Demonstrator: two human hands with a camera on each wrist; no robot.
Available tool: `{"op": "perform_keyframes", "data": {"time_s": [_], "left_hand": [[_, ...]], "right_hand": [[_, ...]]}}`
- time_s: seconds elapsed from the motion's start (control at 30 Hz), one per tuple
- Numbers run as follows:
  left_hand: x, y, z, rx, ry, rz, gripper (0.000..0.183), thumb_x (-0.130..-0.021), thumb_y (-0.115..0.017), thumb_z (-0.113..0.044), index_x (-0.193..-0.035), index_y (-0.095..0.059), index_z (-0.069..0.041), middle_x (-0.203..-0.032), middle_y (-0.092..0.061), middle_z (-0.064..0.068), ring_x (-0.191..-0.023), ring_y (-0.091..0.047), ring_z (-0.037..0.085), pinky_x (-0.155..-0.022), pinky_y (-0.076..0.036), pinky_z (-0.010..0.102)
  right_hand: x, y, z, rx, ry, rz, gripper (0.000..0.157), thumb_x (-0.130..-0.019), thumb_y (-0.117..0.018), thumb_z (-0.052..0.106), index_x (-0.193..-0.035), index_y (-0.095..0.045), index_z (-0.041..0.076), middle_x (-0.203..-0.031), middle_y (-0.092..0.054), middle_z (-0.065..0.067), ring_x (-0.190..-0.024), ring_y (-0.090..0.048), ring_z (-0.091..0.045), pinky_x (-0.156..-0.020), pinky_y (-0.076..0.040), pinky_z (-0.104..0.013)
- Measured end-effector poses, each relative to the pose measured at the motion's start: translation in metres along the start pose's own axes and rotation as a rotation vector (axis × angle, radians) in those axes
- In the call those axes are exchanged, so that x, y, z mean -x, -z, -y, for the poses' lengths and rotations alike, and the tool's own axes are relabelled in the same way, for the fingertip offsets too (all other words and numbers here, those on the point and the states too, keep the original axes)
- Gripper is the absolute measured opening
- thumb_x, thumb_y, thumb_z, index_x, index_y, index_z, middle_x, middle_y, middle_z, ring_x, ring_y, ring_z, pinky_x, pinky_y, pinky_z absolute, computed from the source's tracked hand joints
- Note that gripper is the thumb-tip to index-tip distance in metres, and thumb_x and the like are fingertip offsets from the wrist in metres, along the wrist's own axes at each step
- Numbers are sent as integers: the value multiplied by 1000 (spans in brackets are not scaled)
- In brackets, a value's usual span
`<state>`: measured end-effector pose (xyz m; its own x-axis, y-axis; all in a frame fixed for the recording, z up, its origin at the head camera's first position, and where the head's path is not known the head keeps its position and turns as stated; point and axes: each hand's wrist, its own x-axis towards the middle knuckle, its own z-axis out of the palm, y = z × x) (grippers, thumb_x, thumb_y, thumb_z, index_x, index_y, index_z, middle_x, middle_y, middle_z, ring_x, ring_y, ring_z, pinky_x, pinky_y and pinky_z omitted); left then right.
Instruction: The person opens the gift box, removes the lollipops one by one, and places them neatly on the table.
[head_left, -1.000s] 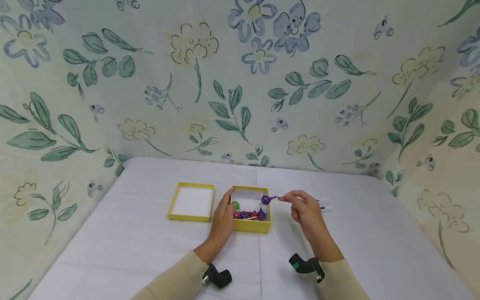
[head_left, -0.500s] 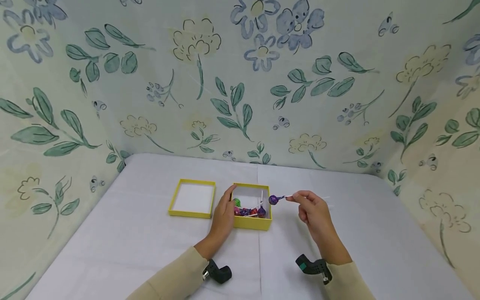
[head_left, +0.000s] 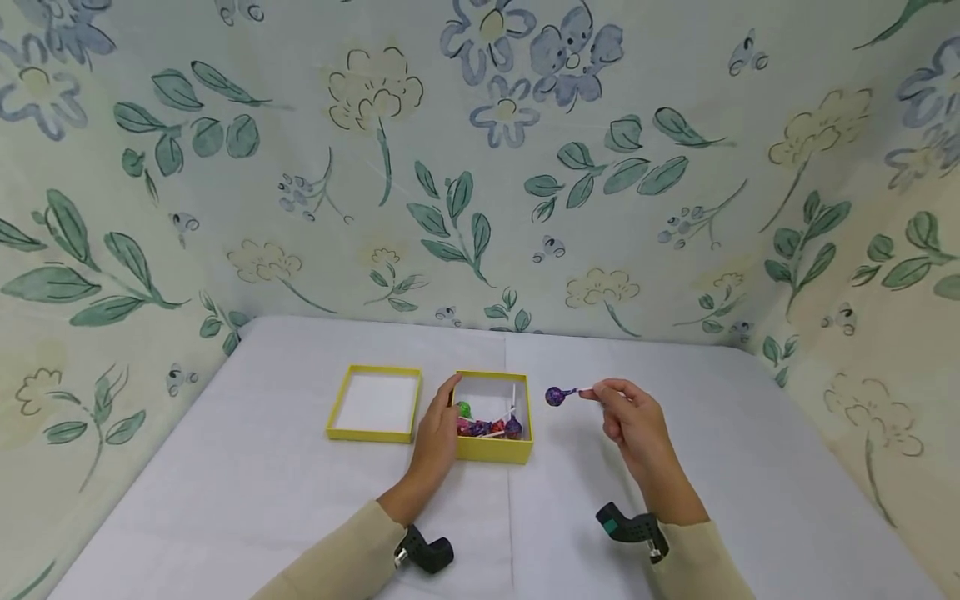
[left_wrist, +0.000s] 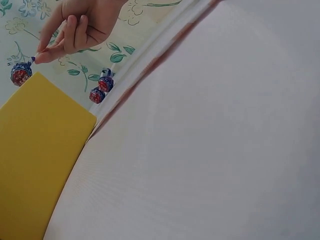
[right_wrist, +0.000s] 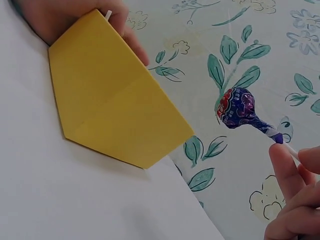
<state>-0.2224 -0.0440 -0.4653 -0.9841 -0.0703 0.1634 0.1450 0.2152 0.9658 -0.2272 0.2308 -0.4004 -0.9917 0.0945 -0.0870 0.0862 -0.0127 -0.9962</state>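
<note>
A purple-wrapped lollipop (head_left: 555,397) hangs in the air right of the box, its white stick pinched between my right hand's (head_left: 637,425) thumb and forefinger. In the right wrist view the lollipop (right_wrist: 237,107) points away from the fingertips, wrapper on. My left hand (head_left: 435,429) rests along the left side of a yellow box (head_left: 491,451), fingers reaching toward its far left corner; part of the thumb is hard to make out. Inside the box lie several lollipops (head_left: 480,428) in purple, red, pink and green wrappers. One stick stands upright by the right wall.
A yellow-edged lid (head_left: 369,437) lies inside-up left of the box. Two more wrapped lollipops (left_wrist: 101,87) show past the box in the left wrist view; the right hand hides them from the head view. A white cloth covers the table (head_left: 247,483), with patterned fabric (head_left: 465,283) behind.
My right hand has moved right, carrying the lollipop from over the box's right edge to beyond it. The left hand stays at the box, and the head view has shifted slightly.
</note>
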Motion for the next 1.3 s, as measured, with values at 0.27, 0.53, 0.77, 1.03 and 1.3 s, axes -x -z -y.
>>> {"op": "perform_keyframes", "data": {"time_s": [0.27, 0.53, 0.77, 1.03, 1.3], "left_hand": [[7, 3, 4, -7, 20, -10, 49, -101, -32, -18, -147, -36, -35, -153, -32, -13, -142, -26, 14, -116, -22, 41], [9, 5, 6, -4, 6, -9, 49, -101, -31, -17, -148, -36, -32, -154, -31, -11, -142, -25, 14, -116, -21, 40], [2, 2, 2, -1, 1, 3, 49, -101, -32, -18, -148, -36, -33, -152, -31, -18, -141, -25, 8, -116, -22, 38], [-1, 1, 1, -4, -25, 8, 48, -102, -32, -17, -147, -35, -33, -153, -31, -14, -142, -24, 11, -116, -21, 40], [-2, -1, 2, -6, -23, 11, 49, -101, -32, -16, -147, -36, -32, -153, -32, -13, -142, -25, 11, -116, -21, 40]], "right_hand": [[-1, 13, 0, -77, -2, 14, 47, -89, -67, 36, -116, -55, 0, -97, -72, 0, -50, -37, -8, -45, -34, -16], [-2, 26, 5, -135, -29, -17, 21, -92, -66, 28, -103, -61, 10, -92, -71, 3, -50, -37, -8, -45, -34, -18], [-6, 39, 10, -190, -15, -28, 29, -87, -70, 32, -105, -61, 10, -94, -71, 3, -51, -37, -8, -45, -35, -18], [-9, 49, 11, -253, 1, -6, 18, -93, -64, 23, -103, -61, 8, -91, -71, 1, -51, -37, -8, -45, -34, -19], [-10, 58, 7, -339, -23, 19, 12, -95, -62, 21, -100, -60, 11, -90, -72, 1, -51, -38, -8, -45, -31, -20]]}}
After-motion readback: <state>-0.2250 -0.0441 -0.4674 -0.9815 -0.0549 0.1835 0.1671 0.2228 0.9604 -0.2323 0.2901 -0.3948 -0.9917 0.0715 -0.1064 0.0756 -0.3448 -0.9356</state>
